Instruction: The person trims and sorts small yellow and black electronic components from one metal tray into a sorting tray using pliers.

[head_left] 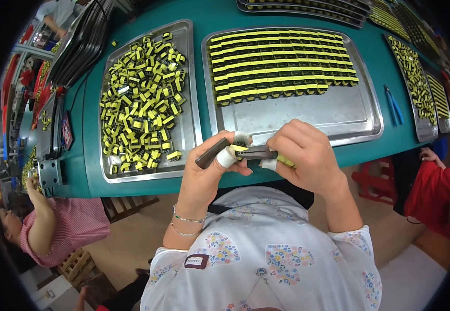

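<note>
My left hand [204, 166] is closed, pinching a small transformer [239, 149] wrapped in yellow tape between taped thumb and fingertips. A dark flat bar [212, 153] also lies in that hand, across the base of the thumb. My right hand [305, 155] grips pliers [256, 152] with dark jaws and yellow-green handles, though its fingers hide much of them. The jaw tips meet the transformer; whether they clamp a part of it cannot be made out. Both hands are above the near edge of the table, in front of the metal tray [297, 116] that holds neat rows of transformers [282, 67].
Left of it, another metal tray [189, 119] bears a loose heap of transformers [142, 98]. Blue-handled pliers [393, 106] lie on the green table [131, 23] at the right. Stacked dark trays [308, 11] stand at the back. People sit on both sides.
</note>
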Demonstrator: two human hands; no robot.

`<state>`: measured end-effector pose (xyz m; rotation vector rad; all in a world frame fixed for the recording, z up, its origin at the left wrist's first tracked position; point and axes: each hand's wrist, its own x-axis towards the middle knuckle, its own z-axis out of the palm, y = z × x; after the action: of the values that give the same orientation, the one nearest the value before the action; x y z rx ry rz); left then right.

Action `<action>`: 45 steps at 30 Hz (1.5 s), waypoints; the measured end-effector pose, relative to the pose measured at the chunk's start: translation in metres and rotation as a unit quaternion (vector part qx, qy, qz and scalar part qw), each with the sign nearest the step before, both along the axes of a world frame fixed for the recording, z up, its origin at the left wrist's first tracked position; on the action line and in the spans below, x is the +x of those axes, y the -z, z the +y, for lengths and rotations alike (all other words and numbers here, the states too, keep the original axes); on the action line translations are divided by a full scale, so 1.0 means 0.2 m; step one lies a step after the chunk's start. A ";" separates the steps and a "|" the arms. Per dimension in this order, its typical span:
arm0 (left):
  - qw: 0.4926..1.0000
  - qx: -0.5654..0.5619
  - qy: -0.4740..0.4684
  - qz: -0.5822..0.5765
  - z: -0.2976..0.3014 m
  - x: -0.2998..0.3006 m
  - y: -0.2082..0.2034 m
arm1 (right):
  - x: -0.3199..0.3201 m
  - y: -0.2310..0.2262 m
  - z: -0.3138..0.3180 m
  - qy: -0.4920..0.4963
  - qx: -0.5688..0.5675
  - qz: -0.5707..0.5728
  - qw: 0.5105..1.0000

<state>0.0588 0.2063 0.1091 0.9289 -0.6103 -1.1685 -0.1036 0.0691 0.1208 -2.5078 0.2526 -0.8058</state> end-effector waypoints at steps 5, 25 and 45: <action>0.996 -0.007 -0.076 -0.044 -0.03 -0.02 -0.03 | 0.01 0.02 0.00 0.036 0.037 -0.030 0.998; 0.977 -0.012 -0.148 -0.150 -0.03 -0.03 -0.03 | 0.05 0.07 0.09 0.066 0.041 -0.020 0.997; 0.982 -0.039 -0.133 -0.130 -0.03 -0.05 -0.03 | 0.05 0.08 0.09 0.098 0.058 -0.032 0.993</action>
<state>0.0481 0.1998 0.1150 1.0691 -0.7120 -0.7864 -0.0931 0.0868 0.1054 -2.3696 0.5145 -0.9179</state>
